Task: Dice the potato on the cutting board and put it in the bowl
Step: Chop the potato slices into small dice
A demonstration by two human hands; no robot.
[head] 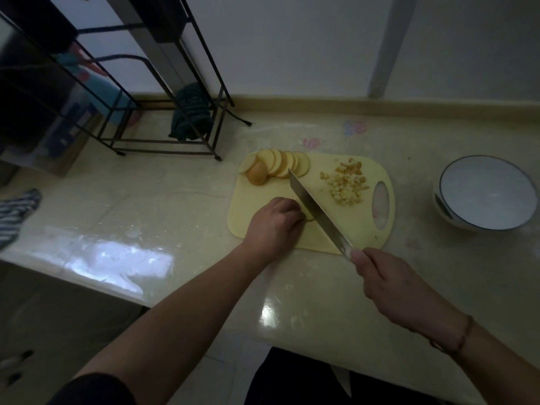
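My left hand (274, 223) curls knuckles-up over a potato slice on the yellow cutting board (362, 226), fingertips against the knife (318, 211) blade. My right hand (391, 282) grips the knife handle. Beyond my left fingers lie fanned potato slices (280, 165); diced potato (347, 185) sits beyond the blade. The white bowl (485, 194) stands well apart, rightward.

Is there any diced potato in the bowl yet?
No, the bowl shows only its bare white inside, while the diced potato sits in a pile on the cutting board.
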